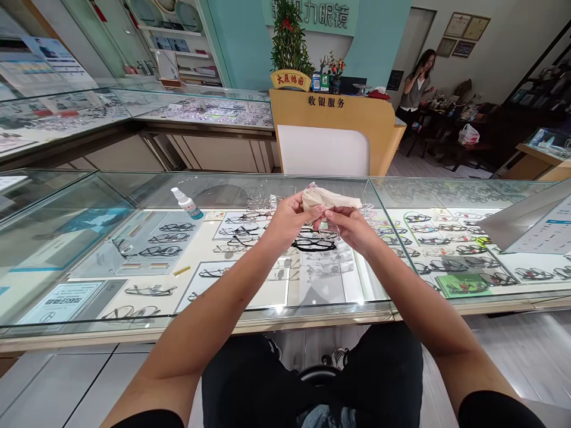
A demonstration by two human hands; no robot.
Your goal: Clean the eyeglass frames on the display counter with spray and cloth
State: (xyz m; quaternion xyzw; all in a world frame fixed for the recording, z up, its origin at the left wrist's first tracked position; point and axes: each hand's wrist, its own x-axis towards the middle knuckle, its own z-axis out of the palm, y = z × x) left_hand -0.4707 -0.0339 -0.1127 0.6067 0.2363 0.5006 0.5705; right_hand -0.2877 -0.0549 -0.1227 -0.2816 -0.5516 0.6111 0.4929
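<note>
Above the glass display counter, both of my hands hold a crumpled cream cloth (332, 200). The fingers of my left hand (292, 219) are closed on the cloth's left part. My right hand (352, 227) pinches its lower edge, right beside the left fingertips. Something thin and clear shows around the cloth, too small to make out. Black-framed glasses (314, 244) lie just below my hands. To the left, a white spray bottle (187, 203) with a blue base stands on the glass.
Rows of glasses lie inside the glass counter (250, 324). At the right stands a white folded sign (542, 220). Behind are a wooden cashier desk (383, 119) with a plant (289, 41), more showcases, and a person (414, 86) standing at the back right.
</note>
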